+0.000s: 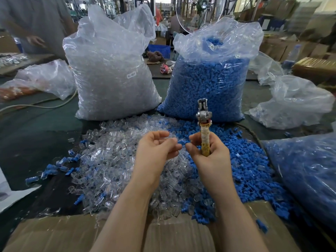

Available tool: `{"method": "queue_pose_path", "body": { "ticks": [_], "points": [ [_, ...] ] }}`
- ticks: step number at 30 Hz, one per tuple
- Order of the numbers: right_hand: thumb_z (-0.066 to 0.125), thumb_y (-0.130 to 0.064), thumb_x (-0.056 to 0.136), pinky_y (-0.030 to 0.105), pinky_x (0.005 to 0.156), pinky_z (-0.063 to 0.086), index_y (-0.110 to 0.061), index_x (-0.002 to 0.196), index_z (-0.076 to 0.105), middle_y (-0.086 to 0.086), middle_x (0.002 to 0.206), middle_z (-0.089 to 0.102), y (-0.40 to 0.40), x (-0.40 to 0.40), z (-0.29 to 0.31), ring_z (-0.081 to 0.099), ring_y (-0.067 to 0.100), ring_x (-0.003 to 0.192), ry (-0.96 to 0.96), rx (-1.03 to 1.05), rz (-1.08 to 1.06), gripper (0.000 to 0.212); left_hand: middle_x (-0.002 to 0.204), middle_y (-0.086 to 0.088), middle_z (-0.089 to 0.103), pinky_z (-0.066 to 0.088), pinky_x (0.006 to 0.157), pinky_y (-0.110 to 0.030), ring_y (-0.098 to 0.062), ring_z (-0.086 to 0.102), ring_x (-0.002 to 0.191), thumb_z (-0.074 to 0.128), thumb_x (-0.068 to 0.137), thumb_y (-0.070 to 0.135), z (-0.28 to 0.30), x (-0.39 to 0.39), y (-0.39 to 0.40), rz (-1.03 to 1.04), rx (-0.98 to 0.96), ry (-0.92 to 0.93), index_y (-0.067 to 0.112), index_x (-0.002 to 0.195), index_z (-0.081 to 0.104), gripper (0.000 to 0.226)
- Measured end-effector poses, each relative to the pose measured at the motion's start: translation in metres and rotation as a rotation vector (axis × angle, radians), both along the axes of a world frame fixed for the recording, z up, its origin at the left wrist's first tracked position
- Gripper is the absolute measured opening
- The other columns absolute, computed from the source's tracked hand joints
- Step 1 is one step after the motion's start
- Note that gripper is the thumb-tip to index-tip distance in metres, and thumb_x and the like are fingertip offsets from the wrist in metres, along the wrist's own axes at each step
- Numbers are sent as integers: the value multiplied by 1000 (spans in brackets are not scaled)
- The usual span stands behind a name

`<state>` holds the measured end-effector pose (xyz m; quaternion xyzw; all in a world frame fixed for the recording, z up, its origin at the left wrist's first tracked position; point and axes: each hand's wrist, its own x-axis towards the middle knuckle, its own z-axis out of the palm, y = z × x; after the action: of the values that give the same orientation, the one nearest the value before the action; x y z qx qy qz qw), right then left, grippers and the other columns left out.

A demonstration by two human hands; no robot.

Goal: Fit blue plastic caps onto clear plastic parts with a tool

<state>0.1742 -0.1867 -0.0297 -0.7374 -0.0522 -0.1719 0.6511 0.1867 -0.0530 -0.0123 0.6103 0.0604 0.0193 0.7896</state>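
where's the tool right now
In the head view, the tool stands upright right of centre, gripped by the right hand, before the bag of blue caps.

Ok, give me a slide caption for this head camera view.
Right hand grips a taped tool; left hand holds a clear part.

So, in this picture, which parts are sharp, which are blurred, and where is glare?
Head view: the hands, the left and the right gripping the tool, are fairly sharp; the far background is blurred; glare streaks the bag of clear parts and the bag of blue caps; wide-angle distortion bends the edges.
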Motion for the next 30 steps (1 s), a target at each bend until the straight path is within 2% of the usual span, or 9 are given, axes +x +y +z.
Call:
{"method": "queue_pose_path", "body": {
  "ticks": [4, 7, 11, 18, 21, 25, 30],
  "points": [
    [73, -9, 87, 9, 65, 47, -28, 88, 61, -24, 79, 65, 1, 1, -1, 61, -5, 72, -23, -8, -14, 22, 81, -12, 73, 59, 66, -23, -18, 73, 74, 70, 84, -4, 0, 0, -1, 47, -20, -14, 2, 95, 63, 14],
    [74, -10, 85, 9, 63, 45, -29, 88, 60, -25, 81, 65, 2, 1, -3, 61, -5, 71, -45, -42, -44, 24, 74, -7, 73, 58, 66, -22, -15, 72, 72, 72, 81, -5, 0, -1, 0, 53, -5, -31, 4, 90, 69, 13],
    [74, -12, 85, 9, 62, 44, -29, 89, 59, -25, 82, 64, 3, 2, -4, 60, -4, 69, -70, -86, -76, 23, 77, -9, 75, 58, 67, -21, -15, 72, 72, 75, 79, -4, 2, -2, -1, 50, 50, -49, 9, 82, 74, 13],
    [74, -16, 85, 13, 58, 44, -26, 89, 57, -17, 86, 63, 4, 2, -5, 57, 2, 67, -86, -174, -147, 20, 78, -7, 76, 59, 69, -23, -18, 74, 76, 75, 80, -3, 4, -4, -2, 17, 144, -62, 11, 81, 77, 14],
    [74, -16, 84, 11, 58, 43, -27, 87, 56, -20, 83, 62, 5, 2, -5, 57, 0, 66, -82, -179, -178, 21, 77, -5, 76, 60, 69, -24, -19, 74, 77, 76, 79, -1, 3, -4, -3, 20, 211, -81, 13, 79, 77, 14],
    [74, -17, 84, 13, 55, 43, -28, 85, 55, -23, 77, 62, 5, 3, -5, 56, 0, 62, -67, -172, -215, 22, 73, 0, 75, 60, 69, -28, -14, 72, 71, 78, 78, 2, 2, -3, -7, 18, 339, -135, 19, 77, 77, 18],
    [73, -17, 85, 13, 56, 43, -29, 85, 55, -27, 80, 61, 5, 5, -6, 57, -2, 65, -42, -185, -232, 22, 70, 7, 74, 59, 68, -24, -7, 70, 67, 80, 78, 7, 2, -4, -11, 43, 429, -183, 25, 77, 77, 18]
  ]
}}
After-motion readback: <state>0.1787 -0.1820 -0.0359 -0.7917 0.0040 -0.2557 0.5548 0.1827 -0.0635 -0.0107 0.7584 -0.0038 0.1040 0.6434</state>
